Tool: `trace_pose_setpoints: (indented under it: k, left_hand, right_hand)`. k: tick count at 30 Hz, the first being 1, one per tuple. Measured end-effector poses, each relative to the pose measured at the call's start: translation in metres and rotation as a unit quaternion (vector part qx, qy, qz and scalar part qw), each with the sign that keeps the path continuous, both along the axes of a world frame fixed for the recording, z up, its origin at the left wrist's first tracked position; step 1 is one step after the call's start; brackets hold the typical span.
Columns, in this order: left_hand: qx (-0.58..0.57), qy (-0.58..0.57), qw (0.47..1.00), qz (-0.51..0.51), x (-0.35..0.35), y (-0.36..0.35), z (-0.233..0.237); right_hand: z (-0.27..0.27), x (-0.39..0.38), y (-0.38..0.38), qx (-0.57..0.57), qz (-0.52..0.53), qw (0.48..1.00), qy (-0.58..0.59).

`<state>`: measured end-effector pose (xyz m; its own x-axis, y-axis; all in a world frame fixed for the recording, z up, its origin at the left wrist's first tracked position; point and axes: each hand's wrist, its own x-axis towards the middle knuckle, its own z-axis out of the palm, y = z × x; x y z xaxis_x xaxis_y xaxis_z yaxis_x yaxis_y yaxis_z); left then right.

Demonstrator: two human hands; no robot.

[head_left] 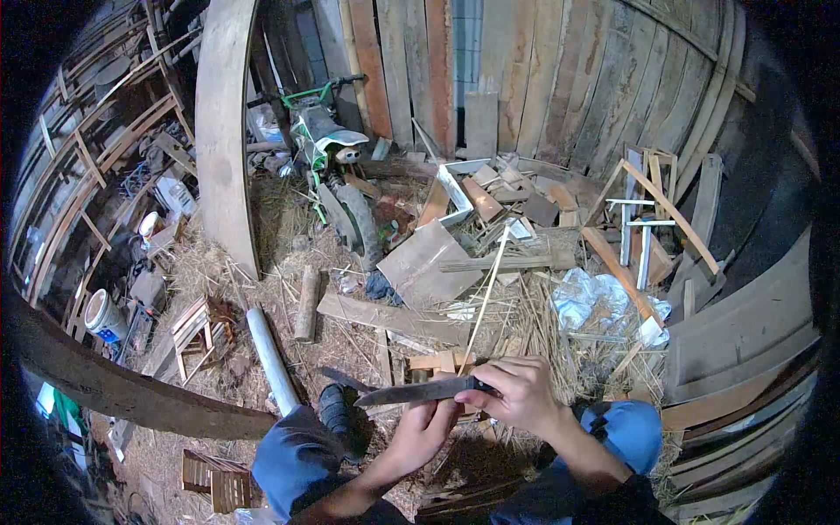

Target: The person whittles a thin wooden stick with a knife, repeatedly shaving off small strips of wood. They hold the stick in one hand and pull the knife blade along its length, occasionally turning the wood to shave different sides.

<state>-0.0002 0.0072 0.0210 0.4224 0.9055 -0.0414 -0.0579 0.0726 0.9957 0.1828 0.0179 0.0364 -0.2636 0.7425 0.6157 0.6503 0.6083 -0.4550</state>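
Observation:
My right hand is closed around the dark handle of a knife, whose long blade points left, roughly level. Just below the blade is my left hand, its fingers bent and partly hidden behind the knife; what they grip cannot be made out. A second dark, narrow piece shows beyond the knife's tip, its other end hidden. Short light wood pieces lie behind the blade. Both hands are between my knees, over the straw-covered ground.
A green and white motorbike stands near the plank wall. Scrap boards, crumpled plastic and a pale pole lie ahead. Wooden crates and a white bucket are at left, stacked boards at right.

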Motion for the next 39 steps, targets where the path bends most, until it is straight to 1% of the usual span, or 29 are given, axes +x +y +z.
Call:
trace_pose_setpoints:
  k: [2,3,7,9,10,12,13,15,16,17,18,19,20,22,23,24,26,28,29,30,31,32,33,34,35,36,38,39]
  left_hand:
    - [0.016,0.018,1.0,-0.008,-0.001,0.001,-0.006]
    - [0.033,0.035,0.999,-0.012,-0.001,0.002,-0.007]
    - [-0.005,-0.007,1.0,-0.008,0.002,0.0,-0.002]
    - [0.034,0.012,0.999,-0.015,0.0,0.002,-0.001]
    - [0.034,0.01,0.999,-0.017,0.0,0.003,-0.001]
    - [-0.075,0.002,0.997,-0.026,-0.002,0.004,0.002]
    - [-0.075,0.002,0.997,-0.025,-0.001,0.005,0.004]
    - [-0.109,-0.047,0.992,-0.033,0.0,0.005,0.007]
    - [-0.109,-0.049,0.992,-0.031,-0.002,0.005,0.007]
    - [-0.083,-0.058,0.994,-0.03,-0.007,0.006,0.008]
    - [-0.055,-0.067,0.996,-0.031,-0.011,0.007,0.009]
    - [-0.066,-0.083,0.994,-0.037,-0.014,0.003,0.005]
    - [-0.063,-0.082,0.994,-0.042,-0.019,0.002,0.0]
    - [-0.093,-0.103,0.99,-0.025,-0.022,0.006,-0.01]
    - [-0.128,-0.111,0.985,-0.028,-0.026,0.007,-0.01]
    - [-0.126,-0.112,0.985,-0.023,-0.026,0.008,-0.009]
    - [-0.169,-0.128,0.977,0.031,-0.028,0.006,-0.008]
    - [-0.166,-0.14,0.975,0.034,-0.028,0.006,-0.012]
    - [-0.156,-0.148,0.976,0.025,-0.026,0.007,-0.01]
    - [-0.145,-0.154,0.977,0.016,-0.024,0.006,-0.009]
    - [-0.144,-0.157,0.977,0.022,-0.024,0.004,-0.013]
    - [-0.138,-0.131,0.982,0.014,-0.024,0.007,-0.022]
    - [-0.132,-0.104,0.986,0.006,-0.023,0.01,-0.022]
    - [-0.125,-0.077,0.989,-0.005,-0.022,0.011,-0.02]
    - [-0.089,-0.112,0.988,0.057,-0.008,0.003,-0.018]
    - [-0.09,-0.11,0.988,0.054,-0.005,0.001,-0.017]
    - [-0.026,-0.051,0.998,0.038,-0.001,-0.001,-0.017]
    - [0.051,0.001,0.998,0.041,0.001,0.001,-0.019]
  right_hand:
    - [0.005,0.003,0.0,0.003,-0.003,0.999,-0.038]
    - [0.004,0.004,0.0,0.003,-0.004,0.999,-0.038]
    - [0.004,0.009,0.002,0.04,-0.012,0.998,-0.039]
    - [0.003,0.011,0.001,0.046,-0.023,0.997,-0.049]
    - [0.0,0.013,0.002,0.06,-0.03,0.996,-0.055]
    - [0.0,0.014,0.003,0.075,-0.036,0.995,-0.059]
    - [0.003,0.015,0.002,0.069,-0.038,0.994,-0.069]
    - [-0.002,0.021,0.004,0.063,-0.038,0.994,-0.079]
    - [-0.013,0.03,0.009,0.051,-0.079,0.994,-0.063]
    - [-0.018,0.041,0.011,0.039,-0.12,0.991,-0.046]
    - [-0.005,0.063,0.015,0.017,-0.206,0.978,-0.018]
    - [0.009,0.082,0.017,-0.007,-0.293,0.956,0.011]
    - [0.008,0.088,0.012,-0.003,-0.297,0.955,0.012]
    - [0.009,0.093,0.005,0.044,-0.274,0.961,0.021]
    - [0.008,0.087,0.002,0.048,-0.268,0.962,0.016]
    - [0.006,0.074,-0.002,0.038,-0.262,0.964,0.01]
    - [-0.003,0.055,-0.004,0.021,-0.256,0.966,0.013]
    - [-0.009,0.044,-0.007,-0.026,-0.181,0.983,0.01]
    - [-0.004,0.039,-0.014,-0.07,-0.186,0.979,-0.043]
    - [-0.008,0.032,-0.013,-0.07,-0.184,0.979,-0.046]
    - [-0.015,0.024,-0.01,-0.027,-0.135,0.99,-0.041]
    - [-0.018,0.017,-0.007,0.017,-0.09,0.995,-0.033]
    - [-0.017,0.01,-0.007,0.018,-0.09,0.995,-0.032]
    - [-0.015,0.005,-0.008,0.015,-0.065,0.997,-0.041]
    - [-0.014,0.0,-0.009,0.011,-0.041,0.998,-0.05]
    - [-0.014,-0.004,-0.009,0.01,-0.044,0.998,-0.048]
    - [-0.015,-0.01,-0.008,-0.007,-0.028,0.999,-0.042]
    - [-0.011,-0.01,-0.007,-0.016,-0.023,0.999,-0.03]
